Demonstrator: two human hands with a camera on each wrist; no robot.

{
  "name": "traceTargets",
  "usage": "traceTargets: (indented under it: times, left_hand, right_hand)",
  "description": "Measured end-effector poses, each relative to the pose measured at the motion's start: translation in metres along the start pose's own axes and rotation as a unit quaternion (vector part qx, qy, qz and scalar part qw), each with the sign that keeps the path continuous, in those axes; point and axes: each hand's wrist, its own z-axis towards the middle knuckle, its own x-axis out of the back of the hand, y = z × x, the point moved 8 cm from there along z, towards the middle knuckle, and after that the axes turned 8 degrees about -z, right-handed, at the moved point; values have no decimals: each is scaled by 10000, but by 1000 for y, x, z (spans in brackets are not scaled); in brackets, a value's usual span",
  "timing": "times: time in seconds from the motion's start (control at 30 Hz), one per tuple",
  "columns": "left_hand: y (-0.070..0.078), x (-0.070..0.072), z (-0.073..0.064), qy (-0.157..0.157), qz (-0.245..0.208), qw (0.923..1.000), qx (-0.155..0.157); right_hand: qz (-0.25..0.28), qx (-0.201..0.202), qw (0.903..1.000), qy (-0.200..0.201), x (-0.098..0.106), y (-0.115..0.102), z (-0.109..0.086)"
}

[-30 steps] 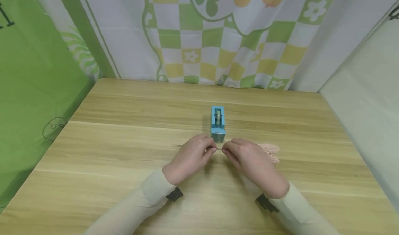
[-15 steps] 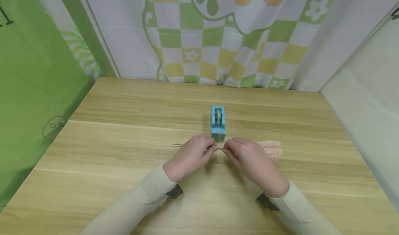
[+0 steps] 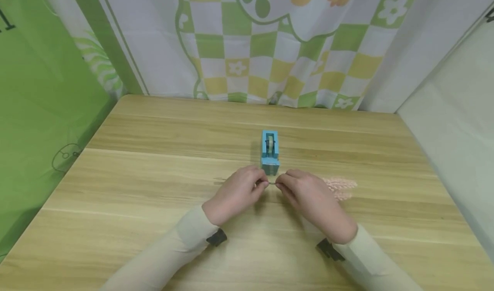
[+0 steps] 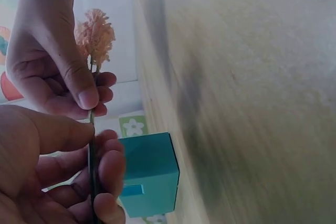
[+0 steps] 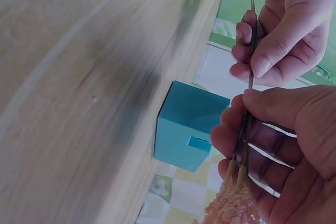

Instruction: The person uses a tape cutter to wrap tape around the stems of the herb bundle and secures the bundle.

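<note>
Surface (image 3: 166, 132): pale wood-grain top, rounded far-left corner. Behind its far edge hangs a white cloth curtain w/ green & yellow checks and flowers (image 3: 262, 46); off the left edge a bright green cloth sheet (image 3: 42, 85), off the right edge an off-white sheet (image 3: 455, 94). A thin dark looped wire (image 3: 66, 156) shows by the left edge. Blue box-shaped tape dispenser w/ a roll in it (image 3: 270, 164) stands approx midway btwn left & right edges, its length running far edge to near.

The bundle of thin dark stems w/ fluffy pale-pink heads (image 5: 231, 203) is held up over the surface, on the near side of the dispenser. Long axis runs side to side, roughly parallel to the far edge — pink heads toward the right edge, thin stem ends toward the left. Left hand (image 3: 236, 194) pinches the stems btwn thumb & fingers; right hand (image 3: 314, 201) pinches them too, nearer the heads, w/ a short bit of stem showing btwn the two.

Room: wide stretches of wood run from the hands to the left & right edges, and from the dispenser to the far edge; the dispenser sits just beyond the fingertips — tight on that side.
</note>
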Motion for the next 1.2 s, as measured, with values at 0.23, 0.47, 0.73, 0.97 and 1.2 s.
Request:
traceTargets:
  times: [0.23,0.47,0.73,0.97,1.2]
  left_hand:
    - [0,0,1,-83,88,9999,-26]
    - [1,1,2,25,-92,9999,-114]
    - [0,2,1,133,-146,9997,-141]
    - [0,3,2,171,-153,9997,-123]
    - [-3,1,4,219,-135,9994,-247]
  right_hand:
    - [-150,-15,9999,66,1,-1,1]
    - [-141,-78,9999,58,0,0,1]
    - [-119,-113,9999,27,0,-1,2]
    - [-187,-186,9995,168,-1,1,2]
    - [-207,-203,9994,202,-3,2,2]
